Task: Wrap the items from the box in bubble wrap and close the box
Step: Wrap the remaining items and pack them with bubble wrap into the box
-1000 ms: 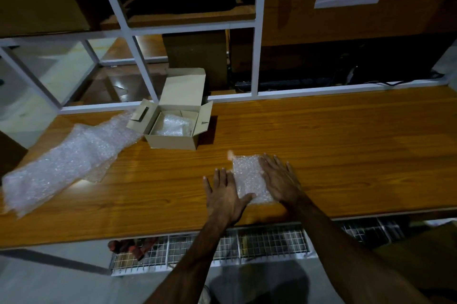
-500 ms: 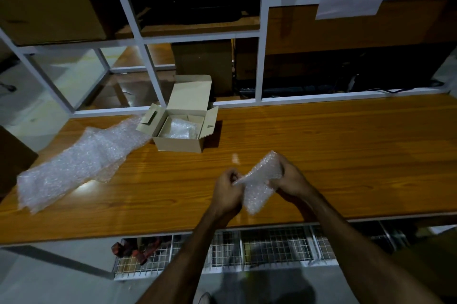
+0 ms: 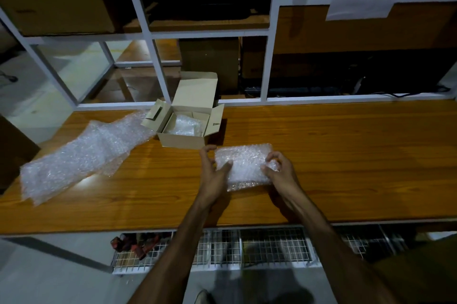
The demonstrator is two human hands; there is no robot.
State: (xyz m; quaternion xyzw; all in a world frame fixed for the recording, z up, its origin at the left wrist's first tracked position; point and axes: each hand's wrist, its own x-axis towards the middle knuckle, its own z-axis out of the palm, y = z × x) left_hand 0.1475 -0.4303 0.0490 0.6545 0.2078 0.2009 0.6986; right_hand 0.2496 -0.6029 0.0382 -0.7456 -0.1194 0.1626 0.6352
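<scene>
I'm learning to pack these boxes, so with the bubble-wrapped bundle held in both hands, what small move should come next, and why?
Probably carry the clear bubble-wrapped bundle forward into the open tan cardboard box. The left hand and right hand grip its two ends, it looks fully wrapped, and the box just beyond it stands open with another wrapped piece already inside.

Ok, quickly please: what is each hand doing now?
Left hand: holding the left end of the bubble-wrapped bundle.
Right hand: fingers curled, pinching the bundle's right end.
</scene>
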